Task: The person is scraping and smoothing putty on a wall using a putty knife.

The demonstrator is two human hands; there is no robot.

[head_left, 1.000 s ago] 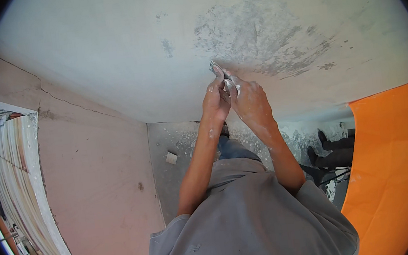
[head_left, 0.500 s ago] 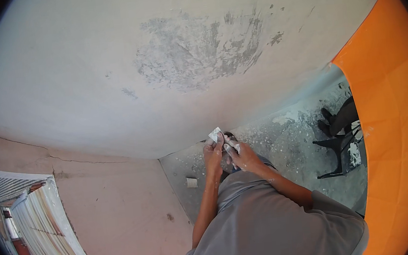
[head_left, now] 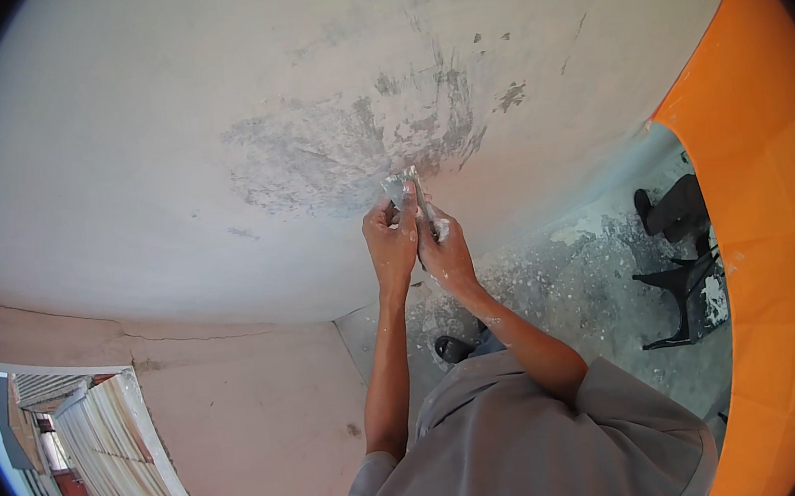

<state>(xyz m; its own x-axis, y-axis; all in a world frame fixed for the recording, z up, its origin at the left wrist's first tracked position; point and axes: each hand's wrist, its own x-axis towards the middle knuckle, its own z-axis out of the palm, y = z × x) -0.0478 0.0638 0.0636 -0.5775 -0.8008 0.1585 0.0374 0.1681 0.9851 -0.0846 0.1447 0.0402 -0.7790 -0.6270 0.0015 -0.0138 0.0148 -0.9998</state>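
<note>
- Now, both hands had come up from the foot of the pale wall (head_left: 117, 161), where they were half a second earlier, to overlap the lower edge of its grey, rough patch (head_left: 310, 151) in view.
- The whole view had shifted too: the patch sat lower and further left, and more of the person's dark shoe (head_left: 452, 347) showed on the speckled floor (head_left: 567, 293).
- The left hand (head_left: 392, 239) pinched a small, flat, putty-smeared piece (head_left: 395, 190), its thumb pointing up along it.
- The right hand (head_left: 446, 252) was pressed close beside, fingers curled about the lower end of a thin strip (head_left: 420, 190); whether that was a separate piece could not be told.
- Both forearms reached up and inward, nearly meeting at the wrists, the right one slanting more.
- The piece stood at the fingertips; whether it touched the wall was unclear.
- Another person's dark shoe (head_left: 643, 210) rested near the floor's right edge, beside the hanging orange sheet (head_left: 776, 208).
</note>
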